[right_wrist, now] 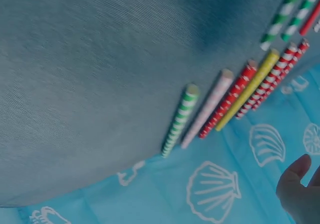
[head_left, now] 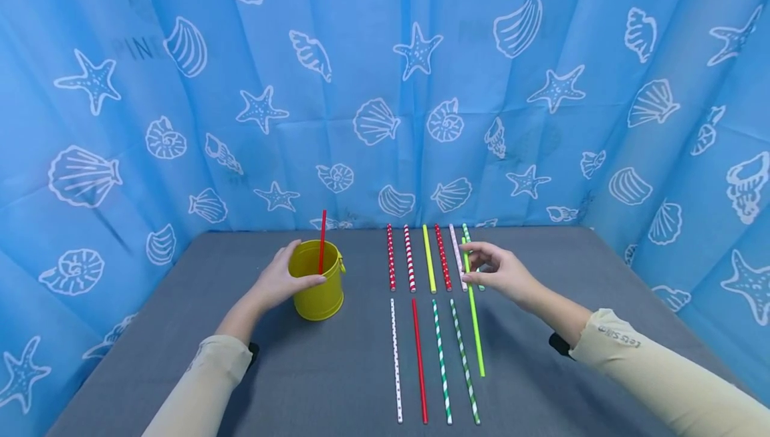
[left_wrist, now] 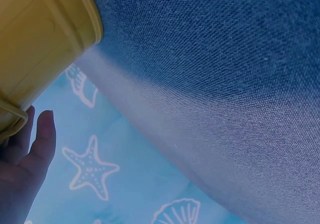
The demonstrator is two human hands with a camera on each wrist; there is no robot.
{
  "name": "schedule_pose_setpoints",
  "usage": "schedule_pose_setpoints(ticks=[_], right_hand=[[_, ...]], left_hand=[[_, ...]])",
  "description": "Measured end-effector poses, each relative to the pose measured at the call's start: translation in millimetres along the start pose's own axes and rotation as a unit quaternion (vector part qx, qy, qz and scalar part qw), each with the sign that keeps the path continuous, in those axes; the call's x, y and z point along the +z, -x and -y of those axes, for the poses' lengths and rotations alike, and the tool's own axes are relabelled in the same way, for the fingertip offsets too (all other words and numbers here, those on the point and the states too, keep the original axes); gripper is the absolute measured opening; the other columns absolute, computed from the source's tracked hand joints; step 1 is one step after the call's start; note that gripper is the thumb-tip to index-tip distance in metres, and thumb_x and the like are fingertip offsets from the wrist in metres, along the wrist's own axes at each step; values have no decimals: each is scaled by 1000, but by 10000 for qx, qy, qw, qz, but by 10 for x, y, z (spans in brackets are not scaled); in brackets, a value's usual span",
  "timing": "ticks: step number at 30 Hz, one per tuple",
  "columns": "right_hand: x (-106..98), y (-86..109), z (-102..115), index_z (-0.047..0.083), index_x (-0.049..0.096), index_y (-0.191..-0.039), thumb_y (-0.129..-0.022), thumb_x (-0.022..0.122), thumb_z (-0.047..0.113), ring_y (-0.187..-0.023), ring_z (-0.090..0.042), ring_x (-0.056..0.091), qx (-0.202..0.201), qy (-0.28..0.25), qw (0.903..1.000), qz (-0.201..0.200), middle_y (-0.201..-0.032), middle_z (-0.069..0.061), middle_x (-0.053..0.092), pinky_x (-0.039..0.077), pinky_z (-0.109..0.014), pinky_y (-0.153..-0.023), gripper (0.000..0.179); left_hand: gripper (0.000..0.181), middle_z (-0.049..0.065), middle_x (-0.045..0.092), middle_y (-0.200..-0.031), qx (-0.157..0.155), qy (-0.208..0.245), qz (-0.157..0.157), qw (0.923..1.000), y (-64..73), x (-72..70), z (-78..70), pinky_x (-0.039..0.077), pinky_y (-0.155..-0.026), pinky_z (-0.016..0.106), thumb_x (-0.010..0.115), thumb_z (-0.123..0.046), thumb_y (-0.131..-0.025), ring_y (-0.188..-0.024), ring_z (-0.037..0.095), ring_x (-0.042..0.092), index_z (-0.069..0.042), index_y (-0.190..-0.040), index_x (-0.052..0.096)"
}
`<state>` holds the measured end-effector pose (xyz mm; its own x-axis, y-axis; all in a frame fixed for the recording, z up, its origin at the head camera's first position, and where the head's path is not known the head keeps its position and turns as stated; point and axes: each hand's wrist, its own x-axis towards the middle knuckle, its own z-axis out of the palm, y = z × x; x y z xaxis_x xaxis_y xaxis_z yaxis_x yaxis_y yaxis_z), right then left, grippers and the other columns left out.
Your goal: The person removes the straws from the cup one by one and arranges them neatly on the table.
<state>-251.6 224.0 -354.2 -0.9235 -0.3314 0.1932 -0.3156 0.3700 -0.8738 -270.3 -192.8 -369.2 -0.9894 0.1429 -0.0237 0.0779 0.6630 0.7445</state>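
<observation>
My left hand (head_left: 278,282) grips a small yellow metal bucket (head_left: 319,302) at its rim, thumb on the near side and fingers on the far left. A plain red straw (head_left: 323,240) stands in the bucket and leans on its inner wall. On the right, my right hand (head_left: 504,272) pinches a lime-green straw (head_left: 476,337) near its upper end, over the rightmost straws. The left wrist view shows the bucket's wall (left_wrist: 40,39) beside the fingers (left_wrist: 44,134). Only part of my right hand (right_wrist: 300,191) appears in the right wrist view, where the lime-green straw is out of sight.
A back row holds red dotted (head_left: 391,256), red striped (head_left: 410,260), yellow (head_left: 430,260), second red dotted (head_left: 442,256), pale pink (head_left: 456,250) and green striped straws (right_wrist: 180,119). Nearer lie white dotted (head_left: 396,363), red (head_left: 420,363) and two green-striped straws (head_left: 442,363). A shell-print curtain (head_left: 385,170) surrounds the grey table (head_left: 337,377).
</observation>
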Motion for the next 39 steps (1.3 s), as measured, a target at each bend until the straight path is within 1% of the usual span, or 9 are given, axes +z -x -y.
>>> schedule_pose_setpoints(ticks=[4,10,14,19,21,24,32,36,39], right_hand=[[7,42,-66,-8,49,-132,-86,72,5,-88,-24,54,121,44,9998,161,-98,-14,57,51,-29,-70,52],[25,121,-245,-10,48,-131,-87,71,5,-83,-18,53,145,49,9985,521,-96,-12,55,50,-27,-68,52],[56,179,-344,-12,47,-132,-88,71,6,-82,-15,56,219,47,9967,782,-96,-13,57,51,-28,-69,54],[91,218,-431,-15,47,-130,-87,70,2,-81,-15,59,225,97,9955,911,-95,-16,58,52,-28,-70,52],[100,226,-468,-16,48,-129,-86,71,2,-79,-14,58,221,175,9949,967,-93,-14,59,52,-27,-68,52],[108,240,-519,-17,49,-126,-85,73,2,-73,-13,56,273,329,9930,1105,-88,-9,58,51,-26,-64,51],[132,251,-586,-17,53,-121,-85,74,6,-65,-9,48,303,683,9864,1463,-78,-1,54,42,-23,-57,48],[143,258,-585,-17,53,-123,-86,74,9,-62,-7,44,261,877,9834,1568,-75,1,52,37,-22,-55,50],[127,302,-568,-17,48,-129,-87,73,14,-61,-7,42,242,1195,9793,1614,-72,2,50,36,-23,-54,58]], left_hand=[[107,24,17,-155,-12,17,1,10000,0,3,11,29,-104,66,72,-55,-81,-136,46,27,-6,-155,12],[108,25,15,-156,-21,-16,-28,10000,-3,9,40,29,-104,66,71,-58,-80,-136,46,26,-7,-155,12],[109,25,15,-156,-38,-17,-13,10000,5,8,54,29,-104,66,71,-58,-80,-137,46,26,-6,-155,12],[108,25,15,-156,-9,-1,-16,10000,6,3,52,29,-104,66,71,-57,-81,-137,45,26,-6,-155,11],[108,25,15,-156,2,-4,-17,10000,4,1,47,29,-104,66,71,-57,-81,-137,45,26,-6,-155,11],[108,25,15,-156,-24,-7,-2,10000,4,-2,43,29,-104,66,71,-57,-81,-137,45,25,-6,-155,11],[109,25,16,-155,-99,13,6,9999,-3,-2,46,30,-104,65,71,-58,-80,-136,45,27,-7,-155,11],[108,25,16,-155,-75,-9,15,10000,-10,3,37,30,-104,65,71,-57,-80,-136,45,27,-7,-155,11],[107,25,16,-155,-28,-26,16,10000,-21,13,28,30,-104,65,71,-56,-81,-136,45,26,-7,-155,11]])
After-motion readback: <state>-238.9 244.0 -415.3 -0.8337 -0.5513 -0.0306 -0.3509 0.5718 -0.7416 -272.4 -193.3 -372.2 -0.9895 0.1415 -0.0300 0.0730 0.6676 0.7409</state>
